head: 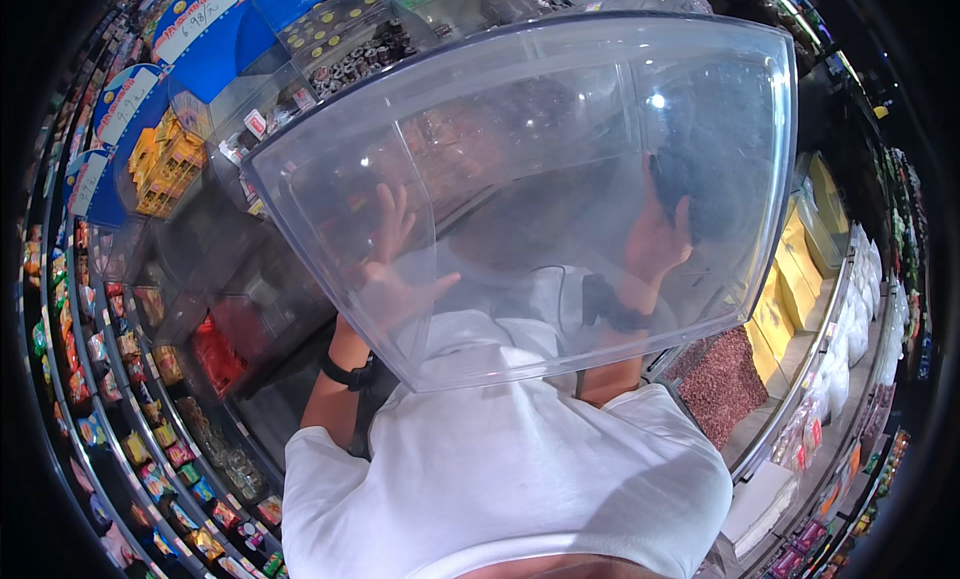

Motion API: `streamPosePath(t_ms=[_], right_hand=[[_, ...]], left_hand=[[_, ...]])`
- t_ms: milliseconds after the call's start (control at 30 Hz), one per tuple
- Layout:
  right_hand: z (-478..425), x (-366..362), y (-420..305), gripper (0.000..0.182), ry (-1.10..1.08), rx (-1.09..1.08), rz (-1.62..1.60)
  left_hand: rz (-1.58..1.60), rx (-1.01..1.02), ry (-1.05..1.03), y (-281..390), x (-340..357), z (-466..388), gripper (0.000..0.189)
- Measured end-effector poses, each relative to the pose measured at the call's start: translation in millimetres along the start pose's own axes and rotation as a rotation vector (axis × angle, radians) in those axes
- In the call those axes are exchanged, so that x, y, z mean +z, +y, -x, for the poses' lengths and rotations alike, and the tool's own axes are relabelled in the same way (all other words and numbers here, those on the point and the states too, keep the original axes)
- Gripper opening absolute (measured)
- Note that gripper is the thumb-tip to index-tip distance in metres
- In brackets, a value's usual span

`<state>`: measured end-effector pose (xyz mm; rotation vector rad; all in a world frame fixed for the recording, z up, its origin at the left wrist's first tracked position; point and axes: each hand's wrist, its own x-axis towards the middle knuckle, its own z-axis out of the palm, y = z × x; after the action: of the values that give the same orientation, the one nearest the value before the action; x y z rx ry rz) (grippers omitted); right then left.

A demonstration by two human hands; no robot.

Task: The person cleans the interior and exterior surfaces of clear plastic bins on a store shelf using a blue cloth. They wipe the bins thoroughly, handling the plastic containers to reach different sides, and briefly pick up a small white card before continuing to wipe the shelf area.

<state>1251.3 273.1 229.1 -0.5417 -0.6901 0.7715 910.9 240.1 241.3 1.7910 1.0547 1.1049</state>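
A large clear plastic bin or cover [525, 196] with rounded corners is raised in front of my chest, close to the camera. Through its hazy wall I see my left hand [394, 271] at its left part, fingers spread and thumb pointing right. My right hand [658, 234] is behind the right part, thumb apart from the fingers. Both hands appear to support it from the far side; the exact contact is blurred by the plastic. A black band [349, 373] circles my left wrist, and a dark band [619, 305] is on my right.
Clear display bins with small wrapped goods [360, 58] and yellow packets [169, 163] stand ahead and left, beside blue price signs [199, 28]. Shelves of snacks [154, 478] curve along the left. At right are reddish-brown granular goods [724, 388], yellow packages [772, 316] and white bags [840, 354].
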Motion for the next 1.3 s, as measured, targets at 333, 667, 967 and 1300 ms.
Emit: streamPosePath(t_ms=[333,667,967,1300], right_hand=[[-2,15,-3,0.048,-0.004,0.049,-0.342],[8,32,32,0.047,0.170,0.231,0.348],[14,73,84,0.026,-0.038,0.456,0.564],[23,102,151,0.043,-0.365,0.655,1.255]], left_hand=[[0.038,0.125,0.206,5,7,-16,0.097],[-0.133,0.099,0.144,-8,-31,-5,0.101],[0.422,-0.337,0.302,-57,-34,56,0.109],[0.304,-0.579,0.312,-115,-76,93,0.104]])
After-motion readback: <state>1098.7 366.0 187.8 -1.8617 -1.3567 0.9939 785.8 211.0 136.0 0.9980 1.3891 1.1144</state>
